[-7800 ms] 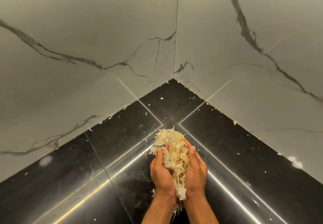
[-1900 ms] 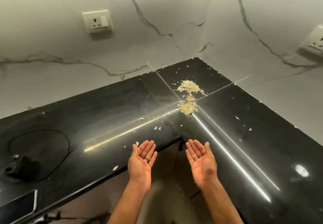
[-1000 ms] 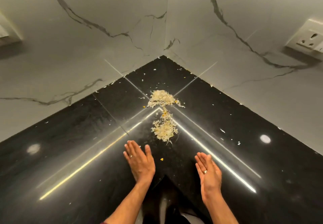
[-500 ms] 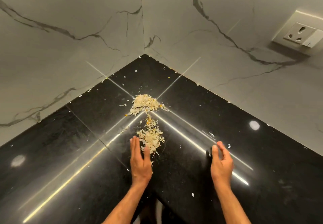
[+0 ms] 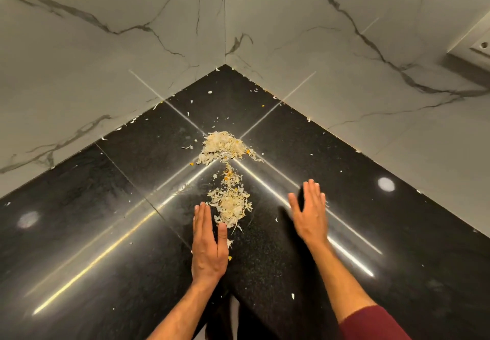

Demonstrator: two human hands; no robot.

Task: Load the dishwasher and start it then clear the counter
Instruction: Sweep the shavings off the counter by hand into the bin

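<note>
Right now I see both hands apart and holding nothing, flanking the scraps. My left hand (image 5: 209, 244) lies flat, palm down on the glossy black stone surface (image 5: 127, 207), fingers straight and together, the thumb beside the near edge of the litter. My right hand (image 5: 309, 213) is turned on its edge, palm facing left toward the scraps, fingers straight and slightly spread; whether its edge touches the surface I cannot tell. A dark red sleeve (image 5: 371, 323) covers the right forearm at the bottom of the view.

Between the hands, slightly far of them, lies the near pile of pale, dry shredded peelings (image 5: 232, 205), just beside my left fingertips. A thin trail of flakes with a few orange bits leads from it to a larger far pile of pale peelings (image 5: 225, 147), which sits where the bright light streaks on the surface cross. Small white flecks are scattered over the surface toward the corner and along both walls.

Beyond, two grey-veined white marble wall panels (image 5: 106, 47) meet in a corner at the far end. A white wall socket (image 5: 477, 45) is cut off by the right edge.
</note>
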